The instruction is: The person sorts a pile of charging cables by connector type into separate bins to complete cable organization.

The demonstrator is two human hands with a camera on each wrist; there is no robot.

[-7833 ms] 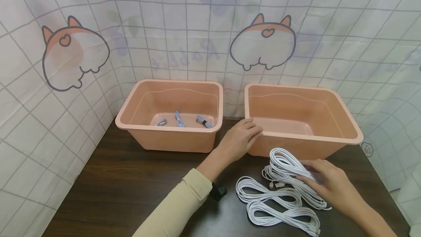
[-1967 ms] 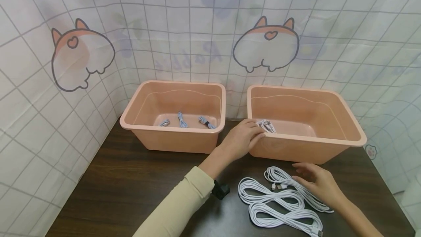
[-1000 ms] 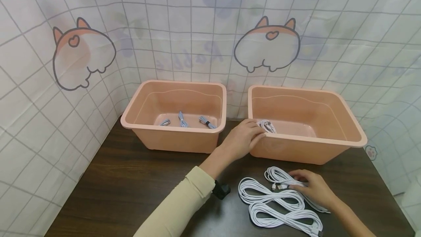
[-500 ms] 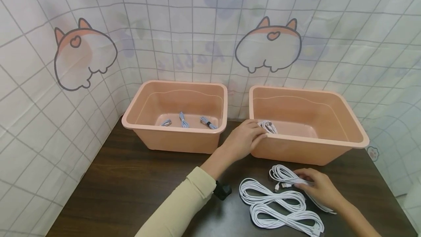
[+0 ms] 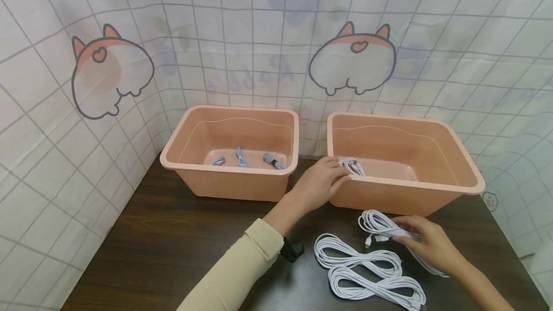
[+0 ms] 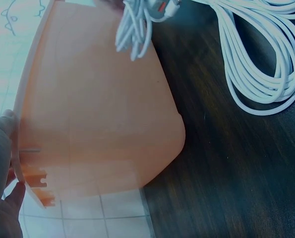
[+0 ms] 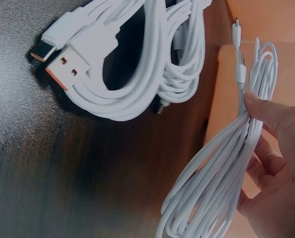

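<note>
Held cable [image 5: 381,224] partly hidden, sleeve [image 5: 235,267] cropped

The near-left tabletop [image 5: 164,239] offers passage; the left forearm [image 5: 248,260] bars the middle, looped white cables [image 5: 360,257] crowd the near right, and pink bins [image 5: 233,184] block the far side.

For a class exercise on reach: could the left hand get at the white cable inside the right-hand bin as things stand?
Probably yes: the left hand grips the right-hand bin near the white cable, and the open top leaves the way free.
</note>
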